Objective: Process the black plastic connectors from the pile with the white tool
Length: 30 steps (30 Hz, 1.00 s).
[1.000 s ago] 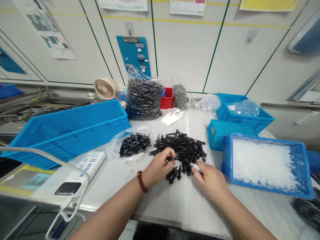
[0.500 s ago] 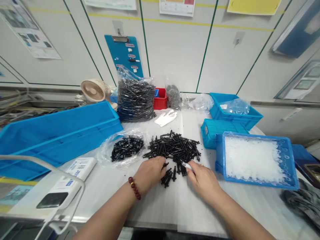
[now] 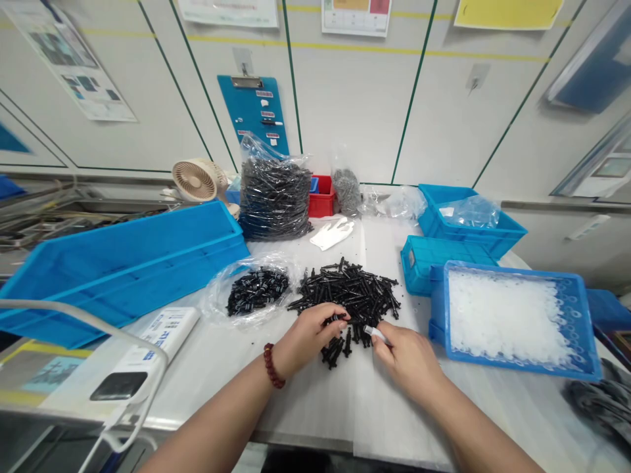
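My left hand (image 3: 315, 328), with a beaded bracelet at the wrist, is closed on a small black stick-like part (image 3: 334, 318), held level between thumb and fingers. My right hand (image 3: 407, 358) grips a white pen-like tool (image 3: 377, 334) whose tip points left toward that part, a short gap away. Behind both hands spreads a pile of similar black parts (image 3: 352, 289). Several loose black parts (image 3: 334, 351) lie on the table just below my left fingers. Left of the pile, a clear plastic bag (image 3: 211, 299) lies open around black parts with pale bands (image 3: 259, 291).
A blue bin of small clear-white pieces (image 3: 513, 318) stands at right, near teal boxes (image 3: 446, 263). At left are a long blue bin (image 3: 123, 263) and a white device with a cable (image 3: 148, 348). Behind sit a full bag (image 3: 273, 197), a white glove (image 3: 332, 233) and a fan (image 3: 197, 180).
My left hand has risen from the loose parts with a black part now showing in its fingers. My right hand keeps the white tool beside the pile. The view has shifted slightly.
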Available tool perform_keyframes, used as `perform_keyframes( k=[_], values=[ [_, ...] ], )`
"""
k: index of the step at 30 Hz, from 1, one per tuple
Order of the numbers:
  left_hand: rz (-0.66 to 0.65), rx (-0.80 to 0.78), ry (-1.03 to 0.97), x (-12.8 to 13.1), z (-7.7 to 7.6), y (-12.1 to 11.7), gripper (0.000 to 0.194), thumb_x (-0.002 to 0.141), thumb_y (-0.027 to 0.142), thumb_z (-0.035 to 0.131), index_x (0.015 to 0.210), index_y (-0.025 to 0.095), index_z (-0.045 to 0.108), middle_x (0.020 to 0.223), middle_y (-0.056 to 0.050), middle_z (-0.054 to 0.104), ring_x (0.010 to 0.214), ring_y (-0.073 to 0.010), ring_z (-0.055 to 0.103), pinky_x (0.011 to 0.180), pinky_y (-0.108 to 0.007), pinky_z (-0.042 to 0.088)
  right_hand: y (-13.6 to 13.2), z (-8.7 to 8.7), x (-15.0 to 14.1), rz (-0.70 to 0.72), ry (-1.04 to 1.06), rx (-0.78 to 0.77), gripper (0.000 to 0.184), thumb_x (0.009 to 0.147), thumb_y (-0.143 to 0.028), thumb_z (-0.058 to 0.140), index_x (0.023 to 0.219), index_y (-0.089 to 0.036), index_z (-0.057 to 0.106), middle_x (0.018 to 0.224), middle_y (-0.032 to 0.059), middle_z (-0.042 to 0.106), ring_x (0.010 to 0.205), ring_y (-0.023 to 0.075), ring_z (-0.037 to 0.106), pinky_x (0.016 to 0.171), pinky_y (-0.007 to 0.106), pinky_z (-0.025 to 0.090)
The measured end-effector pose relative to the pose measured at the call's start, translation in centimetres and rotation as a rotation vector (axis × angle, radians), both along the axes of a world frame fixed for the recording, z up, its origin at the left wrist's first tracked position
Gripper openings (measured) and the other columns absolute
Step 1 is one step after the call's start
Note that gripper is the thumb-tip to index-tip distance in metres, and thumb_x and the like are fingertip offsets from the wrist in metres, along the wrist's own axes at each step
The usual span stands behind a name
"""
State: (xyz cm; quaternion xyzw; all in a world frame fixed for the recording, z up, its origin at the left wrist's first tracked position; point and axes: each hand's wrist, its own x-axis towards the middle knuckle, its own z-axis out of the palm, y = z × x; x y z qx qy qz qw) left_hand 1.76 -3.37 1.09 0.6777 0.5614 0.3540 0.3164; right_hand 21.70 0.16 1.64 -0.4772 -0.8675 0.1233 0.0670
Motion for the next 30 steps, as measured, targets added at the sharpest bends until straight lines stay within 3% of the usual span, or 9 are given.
perform_keyframes(
  k=[5,15,23,30],
  values=[
    [-0.124,0.200,0.127,0.2,-0.3,0.0,0.011,0.085,0.023,0.053,0.084,0.017,0.062,0.077,-0.001,0.063,0.074,-0.0117,0.057,0.071,-0.021,0.043,-0.3,-0.2,-0.1,0.024,-0.027,0.013,0.017,0.085,-0.024,0.048,0.070,-0.020,0.055,0.065,-0.0011,0.061,0.058,0.0129,0.052,0.051,0.025,0.016],
    [-0.165,0.174,0.249,0.6,-0.9,-0.3,0.009,0.084,0.025,0.057,0.083,0.017,0.062,0.075,0.001,0.065,0.068,-0.0109,0.059,0.065,-0.019,0.043,-0.7,-0.6,-0.6,0.096,-0.067,0.022,0.013,0.084,-0.025,0.052,0.073,-0.020,0.058,0.067,-0.0009,0.062,0.060,0.0135,0.054,0.052,0.026,0.016],
    [-0.162,0.168,0.266,0.9,-0.9,-0.3,0.008,0.083,0.024,0.058,0.084,0.018,0.063,0.076,0.001,0.066,0.069,-0.0109,0.060,0.067,-0.019,0.044,-0.7,-0.8,-0.5,0.047,-0.092,0.020,0.029,0.088,-0.039,0.050,0.068,-0.019,0.057,0.064,0.0013,0.063,0.059,0.0149,0.056,0.051,0.027,0.014],
    [-0.195,0.232,0.223,0.3,-1.2,-0.1,0.020,0.089,0.030,0.050,0.094,0.018,0.065,0.083,-0.002,0.068,0.077,-0.0125,0.062,0.074,-0.022,0.046,-0.6,-0.5,-0.4,0.100,-0.040,-0.004,0.013,0.086,-0.023,0.048,0.078,-0.020,0.057,0.068,-0.0007,0.061,0.064,0.0142,0.055,0.054,0.026,0.018]
  ],
)
